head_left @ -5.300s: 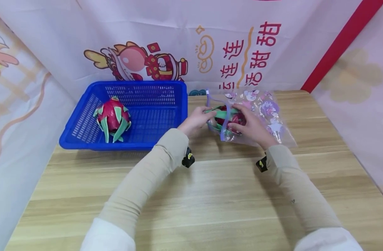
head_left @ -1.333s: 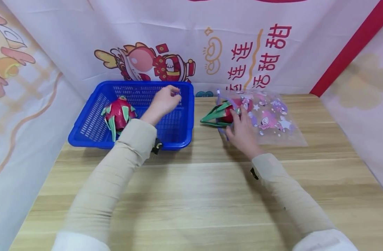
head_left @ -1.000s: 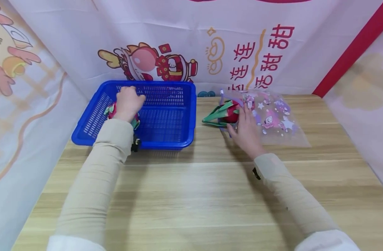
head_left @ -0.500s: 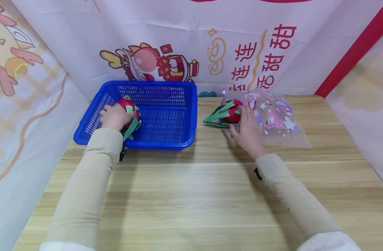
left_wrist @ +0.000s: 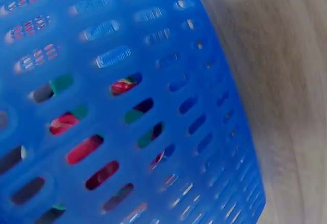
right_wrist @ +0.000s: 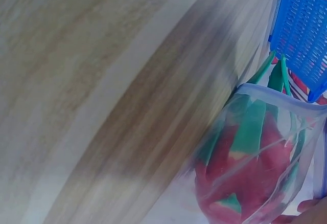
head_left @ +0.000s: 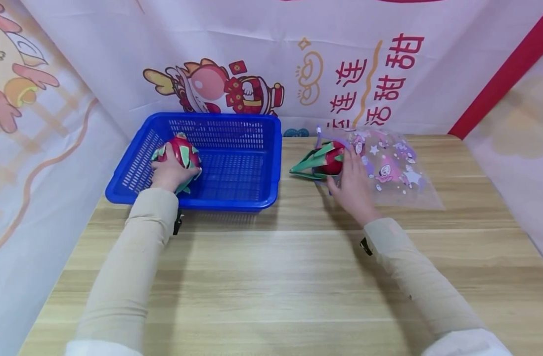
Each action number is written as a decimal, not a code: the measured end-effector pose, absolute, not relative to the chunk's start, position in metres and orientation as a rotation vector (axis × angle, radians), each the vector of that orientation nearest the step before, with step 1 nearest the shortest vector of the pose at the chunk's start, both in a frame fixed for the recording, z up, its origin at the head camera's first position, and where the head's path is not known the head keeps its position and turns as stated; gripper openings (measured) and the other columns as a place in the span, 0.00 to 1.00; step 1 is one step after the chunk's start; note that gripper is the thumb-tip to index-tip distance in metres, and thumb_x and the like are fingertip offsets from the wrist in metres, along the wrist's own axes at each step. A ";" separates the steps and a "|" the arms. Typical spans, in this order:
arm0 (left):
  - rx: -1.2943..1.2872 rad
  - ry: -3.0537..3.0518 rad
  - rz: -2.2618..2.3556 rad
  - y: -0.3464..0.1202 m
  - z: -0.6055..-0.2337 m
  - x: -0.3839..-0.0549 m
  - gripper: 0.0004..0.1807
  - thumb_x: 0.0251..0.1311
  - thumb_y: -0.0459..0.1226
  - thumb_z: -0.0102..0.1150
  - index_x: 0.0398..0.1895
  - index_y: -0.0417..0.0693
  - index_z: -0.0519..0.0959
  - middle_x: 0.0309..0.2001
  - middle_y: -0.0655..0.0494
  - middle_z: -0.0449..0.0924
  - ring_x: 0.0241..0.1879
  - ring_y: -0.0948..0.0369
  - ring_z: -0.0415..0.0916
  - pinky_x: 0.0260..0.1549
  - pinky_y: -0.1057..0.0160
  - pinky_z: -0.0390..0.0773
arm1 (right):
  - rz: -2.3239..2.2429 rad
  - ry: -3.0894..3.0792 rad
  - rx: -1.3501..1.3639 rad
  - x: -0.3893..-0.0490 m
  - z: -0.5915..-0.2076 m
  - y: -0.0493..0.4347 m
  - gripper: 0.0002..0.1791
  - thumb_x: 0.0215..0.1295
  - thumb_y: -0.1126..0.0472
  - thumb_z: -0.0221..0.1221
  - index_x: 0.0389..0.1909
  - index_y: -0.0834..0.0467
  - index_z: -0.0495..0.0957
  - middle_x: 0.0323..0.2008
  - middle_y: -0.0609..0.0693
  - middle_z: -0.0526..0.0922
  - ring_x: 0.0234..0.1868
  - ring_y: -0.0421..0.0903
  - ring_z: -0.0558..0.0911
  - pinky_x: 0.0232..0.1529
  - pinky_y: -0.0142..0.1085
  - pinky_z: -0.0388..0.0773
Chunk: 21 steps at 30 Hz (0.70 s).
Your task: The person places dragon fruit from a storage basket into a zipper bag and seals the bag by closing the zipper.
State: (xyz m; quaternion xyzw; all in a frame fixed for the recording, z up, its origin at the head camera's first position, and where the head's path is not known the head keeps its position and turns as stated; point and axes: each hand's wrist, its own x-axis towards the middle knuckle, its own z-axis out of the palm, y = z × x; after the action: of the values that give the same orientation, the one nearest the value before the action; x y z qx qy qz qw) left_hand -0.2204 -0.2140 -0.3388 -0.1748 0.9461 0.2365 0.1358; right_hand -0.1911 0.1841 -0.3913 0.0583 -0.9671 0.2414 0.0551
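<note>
Inside the blue basket, my left hand point(head_left: 168, 172) holds a red dragon fruit point(head_left: 181, 149) with green leaf tips, fingers on one side and thumb on the other. The left wrist view shows the fruit only in patches through the basket's slots. On the table to the right, a second dragon fruit point(right_wrist: 245, 157) lies partly inside a clear printed zip bag point(head_left: 398, 178). Its long green leaves point(head_left: 311, 162) poke out of the bag's mouth. My right hand point(head_left: 353, 190) rests on the bag at the round end of that fruit, fingers fairly straight.
The blue basket point(head_left: 227, 203) stands at the back left of the wooden table point(head_left: 289, 282). A printed cloth point(head_left: 253, 29) hangs behind, and more cloth borders both sides. Bare tabletop lies in front of the basket and the bag.
My left hand has left the bagged fruit, crossed into the basket and taken hold of the dragon fruit there. The right hand has stayed by the bag.
</note>
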 end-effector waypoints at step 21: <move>-0.562 2.897 0.953 -0.218 -0.350 -0.219 0.53 0.55 0.48 0.59 0.76 0.53 0.36 0.67 0.24 0.50 0.64 0.29 0.56 0.60 0.31 0.62 | 0.746 -2.854 0.192 -0.191 -0.390 0.190 0.46 0.65 0.53 0.55 0.74 0.64 0.39 0.76 0.61 0.39 0.76 0.62 0.42 0.75 0.56 0.39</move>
State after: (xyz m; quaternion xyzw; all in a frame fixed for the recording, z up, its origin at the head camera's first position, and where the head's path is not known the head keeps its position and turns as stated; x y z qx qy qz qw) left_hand -0.2193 -0.2184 -0.3505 -0.1813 0.9340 0.3074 0.0200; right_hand -0.1908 0.1897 -0.3900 0.0646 -0.9613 0.2513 0.0928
